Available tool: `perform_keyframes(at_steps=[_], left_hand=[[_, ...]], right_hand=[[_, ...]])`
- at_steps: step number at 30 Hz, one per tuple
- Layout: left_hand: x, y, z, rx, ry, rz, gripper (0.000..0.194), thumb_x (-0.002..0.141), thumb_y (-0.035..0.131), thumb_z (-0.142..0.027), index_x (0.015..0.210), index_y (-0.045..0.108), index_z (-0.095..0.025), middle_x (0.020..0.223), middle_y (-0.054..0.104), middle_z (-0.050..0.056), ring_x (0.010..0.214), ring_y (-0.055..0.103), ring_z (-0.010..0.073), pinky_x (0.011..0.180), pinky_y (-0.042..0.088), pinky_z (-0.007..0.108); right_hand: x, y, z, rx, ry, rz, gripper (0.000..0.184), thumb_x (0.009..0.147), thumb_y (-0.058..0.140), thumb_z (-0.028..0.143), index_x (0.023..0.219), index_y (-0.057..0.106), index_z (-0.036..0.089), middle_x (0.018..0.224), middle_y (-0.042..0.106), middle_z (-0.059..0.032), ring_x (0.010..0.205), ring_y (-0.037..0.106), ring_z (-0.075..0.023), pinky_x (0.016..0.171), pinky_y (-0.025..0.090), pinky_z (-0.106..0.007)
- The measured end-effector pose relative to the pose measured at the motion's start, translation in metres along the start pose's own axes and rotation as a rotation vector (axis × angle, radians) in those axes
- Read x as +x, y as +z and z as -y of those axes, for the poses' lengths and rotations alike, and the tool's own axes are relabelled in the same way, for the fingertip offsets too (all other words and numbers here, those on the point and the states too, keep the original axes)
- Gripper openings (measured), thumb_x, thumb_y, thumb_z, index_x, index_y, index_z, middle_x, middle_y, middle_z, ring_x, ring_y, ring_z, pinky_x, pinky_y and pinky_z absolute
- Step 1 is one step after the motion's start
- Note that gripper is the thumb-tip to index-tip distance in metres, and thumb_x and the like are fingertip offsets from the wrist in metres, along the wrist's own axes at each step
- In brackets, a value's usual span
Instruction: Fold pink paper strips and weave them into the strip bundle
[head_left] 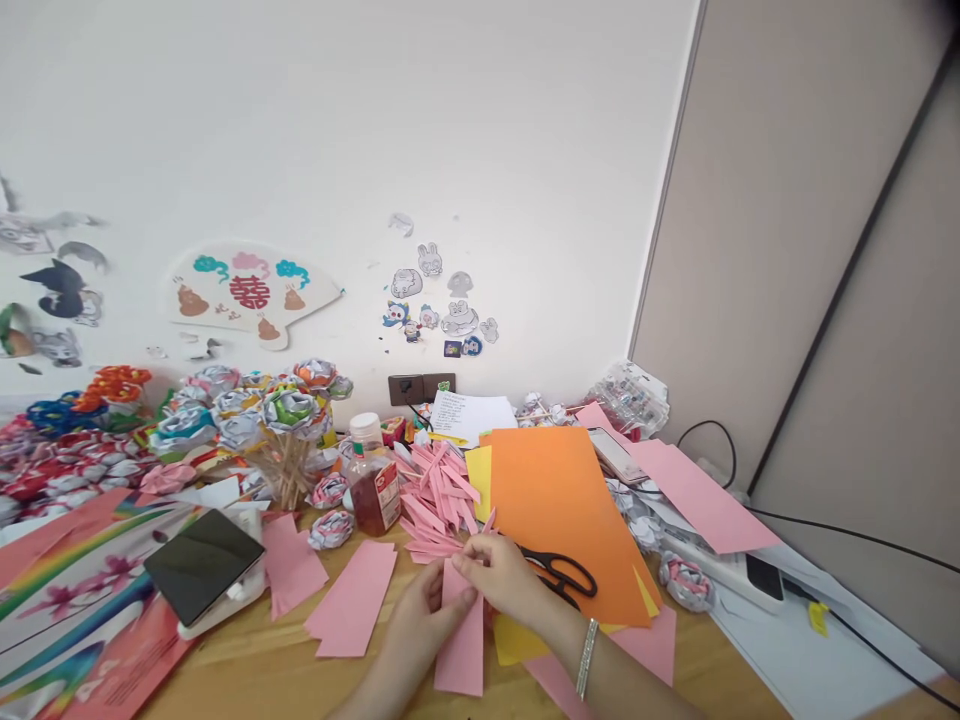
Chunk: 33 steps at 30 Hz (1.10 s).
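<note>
Both my hands work on one pink paper strip lying on the wooden table. My left hand pinches the strip's upper left edge. My right hand, with a silver bracelet on its wrist, pinches the strip's top and folds it over. Just beyond my fingers lies a heap of folded pink paper pieces. Black scissors rest on an orange sheet right beside my right hand.
More pink strips lie to the left, near a dark tablet on a white stand. A red-filled bottle, paper roses on sticks and piles of paper flowers stand behind. Pink sheets, a phone and cables fill the right.
</note>
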<state>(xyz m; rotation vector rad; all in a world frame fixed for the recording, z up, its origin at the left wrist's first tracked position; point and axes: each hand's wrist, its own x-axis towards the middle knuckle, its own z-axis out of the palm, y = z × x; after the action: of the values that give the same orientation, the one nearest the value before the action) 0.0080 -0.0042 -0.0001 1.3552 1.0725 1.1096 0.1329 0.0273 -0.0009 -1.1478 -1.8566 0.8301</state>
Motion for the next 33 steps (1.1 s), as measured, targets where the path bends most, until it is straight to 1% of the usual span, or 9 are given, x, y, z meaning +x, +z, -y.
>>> perform_keyframes(at_steps=[4, 7, 9, 12, 16, 20, 24, 30, 33], left_hand=[[-0.007, 0.004, -0.01, -0.039, -0.112, 0.032, 0.027, 0.06, 0.065, -0.038, 0.074, 0.061, -0.014, 0.07, 0.069, 0.005, 0.07, 0.062, 0.0213, 0.063, 0.047, 0.028], [-0.01, 0.006, -0.011, -0.304, -0.254, 0.157, 0.029, 0.072, 0.053, -0.041, 0.07, 0.059, -0.013, 0.063, 0.067, 0.007, 0.055, 0.06, 0.0164, 0.056, 0.046, 0.027], [-0.009, 0.003, -0.009, -0.387, -0.274, 0.159, 0.023, 0.072, 0.056, -0.035, 0.072, 0.057, -0.013, 0.06, 0.066, 0.006, 0.051, 0.058, 0.0135, 0.052, 0.044, 0.024], [-0.003, -0.005, -0.006, -0.382, -0.227, 0.067, 0.019, 0.07, 0.059, -0.032, 0.075, 0.056, -0.014, 0.056, 0.063, 0.002, 0.048, 0.056, 0.011, 0.048, 0.041, 0.02], [0.003, -0.014, -0.007, -0.398, -0.225, 0.137, 0.019, 0.068, 0.06, -0.033, 0.07, 0.053, -0.015, 0.055, 0.059, -0.001, 0.043, 0.054, 0.0098, 0.043, 0.038, 0.02], [-0.001, -0.013, -0.008, -0.353, -0.211, 0.121, 0.019, 0.071, 0.058, -0.033, 0.07, 0.051, -0.015, 0.052, 0.053, -0.005, 0.035, 0.046, 0.0052, 0.037, 0.032, 0.017], [-0.003, -0.012, -0.007, -0.349, -0.206, 0.164, 0.022, 0.07, 0.058, -0.036, 0.067, 0.048, -0.016, 0.05, 0.047, -0.007, 0.03, 0.038, 0.0017, 0.031, 0.023, 0.015], [0.002, -0.02, -0.009, -0.327, -0.307, 0.325, 0.024, 0.069, 0.055, -0.04, 0.068, 0.049, -0.017, 0.047, 0.044, -0.009, 0.026, 0.031, 0.0006, 0.029, 0.017, 0.016], [0.003, -0.021, -0.011, -0.204, -0.309, 0.311, 0.029, 0.072, 0.051, -0.046, 0.07, 0.051, -0.017, 0.045, 0.046, -0.008, 0.027, 0.033, 0.0027, 0.03, 0.018, 0.017]], right_hand=[[-0.001, 0.0, 0.001, 0.05, 0.014, -0.065, 0.02, 0.073, 0.048, 0.028, 0.058, 0.047, 0.015, 0.054, 0.04, 0.0044, 0.054, 0.038, -0.0083, 0.049, 0.027, -0.018], [0.0, 0.001, -0.001, 0.147, 0.046, -0.113, 0.016, 0.074, 0.048, 0.028, 0.065, 0.05, 0.015, 0.06, 0.047, 0.0028, 0.056, 0.043, -0.0092, 0.051, 0.031, -0.019], [0.001, 0.0, -0.003, 0.235, 0.057, -0.111, 0.015, 0.075, 0.048, 0.03, 0.072, 0.052, 0.016, 0.06, 0.049, 0.0024, 0.055, 0.046, -0.0097, 0.051, 0.033, -0.019], [0.003, -0.007, -0.004, 0.429, 0.057, 0.013, 0.023, 0.078, 0.045, 0.037, 0.087, 0.051, 0.017, 0.054, 0.05, 0.0034, 0.048, 0.047, -0.0098, 0.047, 0.035, -0.02], [0.006, -0.014, -0.007, 0.625, 0.07, 0.113, 0.035, 0.077, 0.046, 0.044, 0.097, 0.048, 0.015, 0.06, 0.054, 0.0013, 0.048, 0.05, -0.0093, 0.05, 0.039, -0.022], [0.005, -0.012, -0.012, 0.675, 0.053, 0.231, 0.042, 0.069, 0.06, 0.04, 0.102, 0.048, 0.017, 0.068, 0.052, 0.0015, 0.054, 0.05, -0.0086, 0.052, 0.04, -0.021], [0.001, -0.013, -0.008, 0.653, 0.016, 0.263, 0.048, 0.065, 0.066, 0.033, 0.108, 0.047, 0.02, 0.08, 0.053, -0.0002, 0.065, 0.051, -0.0097, 0.06, 0.04, -0.022], [0.001, -0.027, 0.001, 0.468, -0.026, 0.304, 0.025, 0.066, 0.064, 0.036, 0.08, 0.06, 0.016, 0.074, 0.054, -0.0009, 0.07, 0.051, -0.012, 0.066, 0.04, -0.024], [0.002, -0.033, 0.001, 0.371, -0.08, 0.255, 0.021, 0.068, 0.061, 0.036, 0.069, 0.06, 0.015, 0.075, 0.053, -0.001, 0.072, 0.05, -0.0122, 0.068, 0.04, -0.024]])
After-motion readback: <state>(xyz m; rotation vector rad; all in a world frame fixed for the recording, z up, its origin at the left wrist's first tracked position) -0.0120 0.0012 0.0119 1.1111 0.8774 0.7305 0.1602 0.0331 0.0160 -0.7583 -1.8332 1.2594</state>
